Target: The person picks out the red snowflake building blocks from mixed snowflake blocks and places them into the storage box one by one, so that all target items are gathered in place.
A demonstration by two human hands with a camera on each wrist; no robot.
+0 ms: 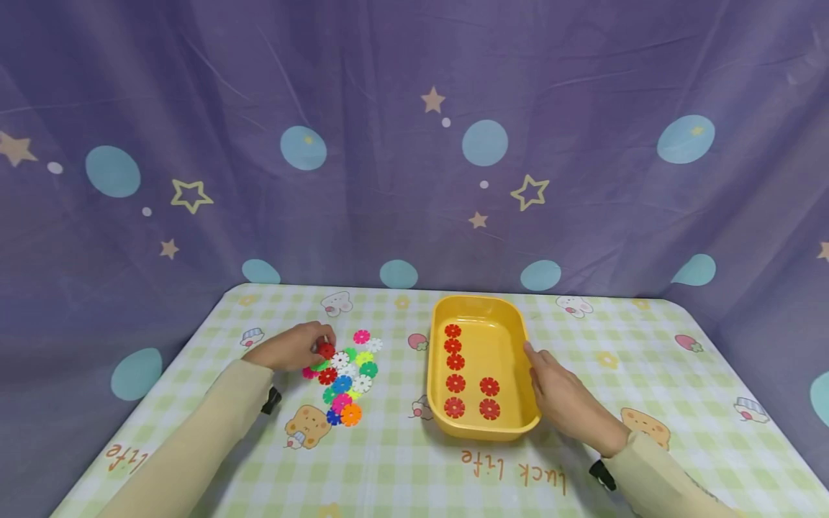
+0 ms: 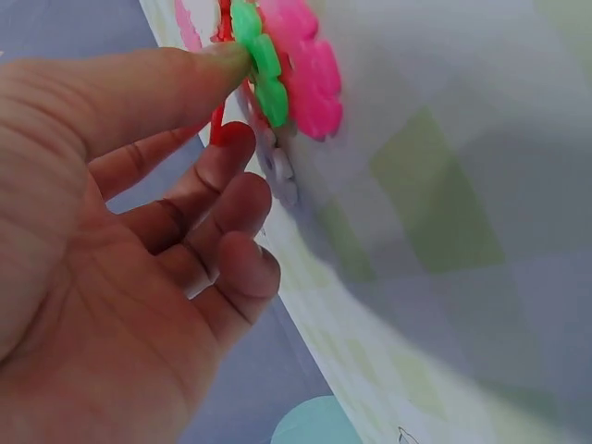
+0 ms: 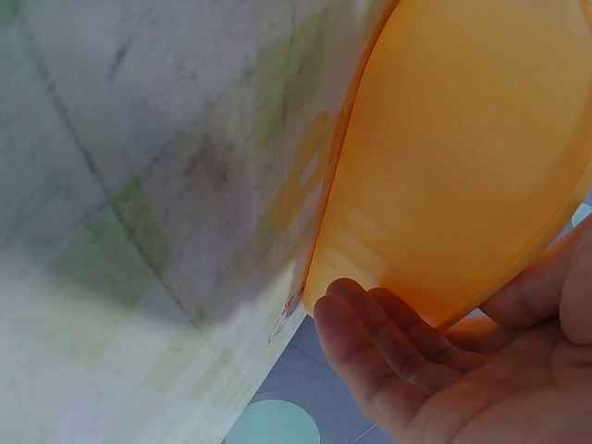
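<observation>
On the left of the table my left hand pinches a red snowflake disc at the edge of a loose pile of coloured discs. In the left wrist view, thumb and fingertips meet at the red disc's thin edge, beside a green disc and a pink disc. A yellow tray holds several red snowflake discs, a longer column on its left and two discs at lower right. My right hand grips the tray's right side, thumb at the rim and fingers against the outer wall.
The pile mixes white discs, blue discs, an orange disc, and green, yellow and pink ones, some overlapping. A checked cloth covers the table. A purple curtain hangs behind its far edge.
</observation>
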